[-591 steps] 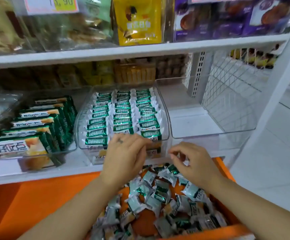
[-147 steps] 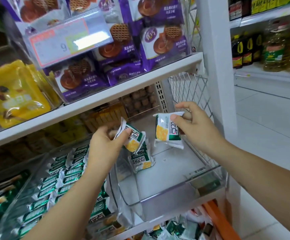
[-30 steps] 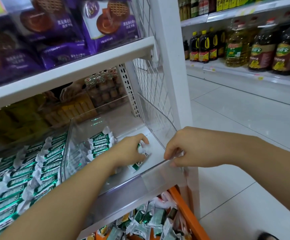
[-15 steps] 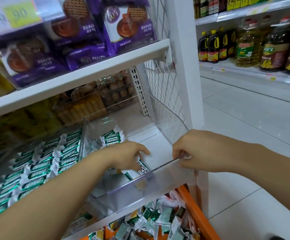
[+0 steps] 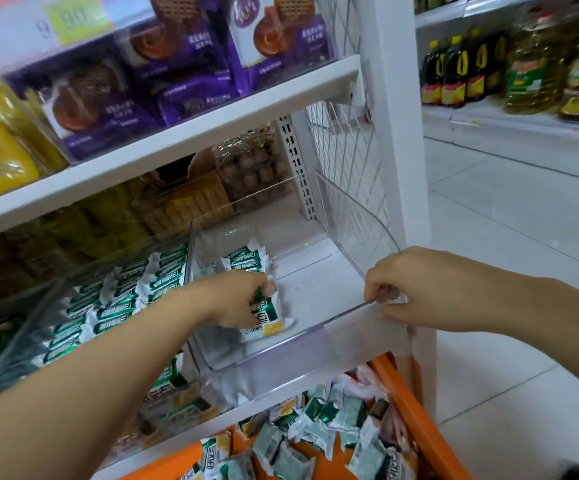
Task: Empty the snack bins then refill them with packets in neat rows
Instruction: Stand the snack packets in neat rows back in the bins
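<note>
One clear bin (image 5: 315, 355) — left hand (image 5: 236, 301) gripping one packet (image 5: 268, 320) inside, right hand (image 5: 416, 289) pinching its front rim

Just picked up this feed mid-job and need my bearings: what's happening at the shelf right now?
A person is refilling the clear bin at the shelf's right end. The left hand holds a green-and-white packet low inside it, while the right hand grips the bin's front rim. A short row of packets stands at the back left; the rest is bare. The neighbouring bin is full of neat rows, and loose packets lie in the orange crate below.
</note>
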`<action>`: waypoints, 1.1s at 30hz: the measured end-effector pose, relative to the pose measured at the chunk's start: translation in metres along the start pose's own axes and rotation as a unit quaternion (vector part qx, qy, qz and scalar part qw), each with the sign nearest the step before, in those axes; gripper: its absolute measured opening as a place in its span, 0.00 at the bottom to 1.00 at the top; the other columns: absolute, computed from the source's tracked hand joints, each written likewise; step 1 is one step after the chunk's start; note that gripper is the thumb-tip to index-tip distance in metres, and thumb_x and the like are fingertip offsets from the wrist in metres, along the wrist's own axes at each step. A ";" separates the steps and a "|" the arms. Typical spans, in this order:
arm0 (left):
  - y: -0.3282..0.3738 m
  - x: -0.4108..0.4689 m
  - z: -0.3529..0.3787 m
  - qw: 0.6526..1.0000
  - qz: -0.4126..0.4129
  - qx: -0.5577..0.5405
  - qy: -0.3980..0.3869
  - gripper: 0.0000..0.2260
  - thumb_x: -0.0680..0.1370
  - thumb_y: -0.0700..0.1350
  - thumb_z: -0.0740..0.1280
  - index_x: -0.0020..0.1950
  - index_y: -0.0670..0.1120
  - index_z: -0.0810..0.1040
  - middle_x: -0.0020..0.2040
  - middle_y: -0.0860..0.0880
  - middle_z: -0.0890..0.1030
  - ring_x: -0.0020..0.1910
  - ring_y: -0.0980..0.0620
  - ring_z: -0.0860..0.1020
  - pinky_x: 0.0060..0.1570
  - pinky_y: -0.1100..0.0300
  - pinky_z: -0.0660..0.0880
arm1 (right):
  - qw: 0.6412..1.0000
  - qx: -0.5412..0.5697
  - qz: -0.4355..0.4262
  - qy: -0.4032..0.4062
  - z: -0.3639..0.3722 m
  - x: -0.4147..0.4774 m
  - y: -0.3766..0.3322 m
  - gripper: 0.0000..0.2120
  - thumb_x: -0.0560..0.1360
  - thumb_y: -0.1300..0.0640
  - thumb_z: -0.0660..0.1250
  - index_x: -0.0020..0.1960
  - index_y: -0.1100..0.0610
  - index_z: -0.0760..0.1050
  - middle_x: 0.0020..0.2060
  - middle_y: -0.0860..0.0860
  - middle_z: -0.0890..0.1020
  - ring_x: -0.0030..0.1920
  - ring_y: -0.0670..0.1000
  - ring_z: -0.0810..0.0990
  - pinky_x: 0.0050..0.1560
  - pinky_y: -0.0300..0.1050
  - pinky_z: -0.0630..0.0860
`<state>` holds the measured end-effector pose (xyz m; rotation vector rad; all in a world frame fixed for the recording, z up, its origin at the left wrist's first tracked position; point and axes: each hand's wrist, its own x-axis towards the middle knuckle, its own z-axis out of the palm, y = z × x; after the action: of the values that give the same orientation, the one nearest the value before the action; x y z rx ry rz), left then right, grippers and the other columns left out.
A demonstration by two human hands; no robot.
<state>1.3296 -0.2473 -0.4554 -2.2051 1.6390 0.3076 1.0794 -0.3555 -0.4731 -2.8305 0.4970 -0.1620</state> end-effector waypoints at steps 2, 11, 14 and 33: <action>0.005 0.000 0.003 0.998 -0.032 0.059 0.017 0.10 0.73 0.43 0.66 0.49 0.52 0.66 0.48 0.51 0.73 0.46 0.49 0.71 0.43 0.58 0.68 | 1.000 0.006 0.000 0.000 0.001 0.000 0.001 0.09 0.75 0.49 0.66 0.55 0.46 0.76 0.43 0.38 0.73 0.46 0.38 0.72 0.53 0.39 0.73; 0.014 0.001 0.010 0.981 -0.069 0.175 0.039 0.13 0.74 0.58 0.66 0.49 0.50 0.72 0.44 0.52 0.74 0.43 0.49 0.74 0.40 0.57 0.67 | 1.000 0.029 -0.004 0.004 0.002 -0.001 0.002 0.09 0.75 0.49 0.67 0.55 0.46 0.76 0.43 0.37 0.72 0.46 0.37 0.73 0.53 0.38 0.74; 0.014 -0.001 0.007 0.972 -0.080 0.213 0.051 0.15 0.75 0.59 0.65 0.50 0.48 0.76 0.41 0.53 0.74 0.40 0.50 0.73 0.41 0.56 0.65 | 1.000 0.030 -0.005 0.004 0.003 0.000 0.003 0.08 0.75 0.49 0.67 0.54 0.46 0.76 0.43 0.37 0.72 0.46 0.37 0.73 0.53 0.38 0.74; 0.014 -0.136 0.072 0.861 0.110 -0.128 0.481 0.10 0.76 0.49 0.63 0.55 0.50 0.77 0.43 0.54 0.78 0.42 0.56 0.76 0.40 0.61 0.72 | 0.987 0.029 -0.028 0.154 0.043 -0.040 -0.092 0.03 0.75 0.53 0.67 0.48 0.50 0.79 0.43 0.43 0.81 0.45 0.47 0.78 0.44 0.47 0.76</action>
<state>1.2793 -0.1019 -0.4703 -2.5476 2.4586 -0.6943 1.0781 -0.2476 -0.4915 -2.7743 0.4656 -0.6218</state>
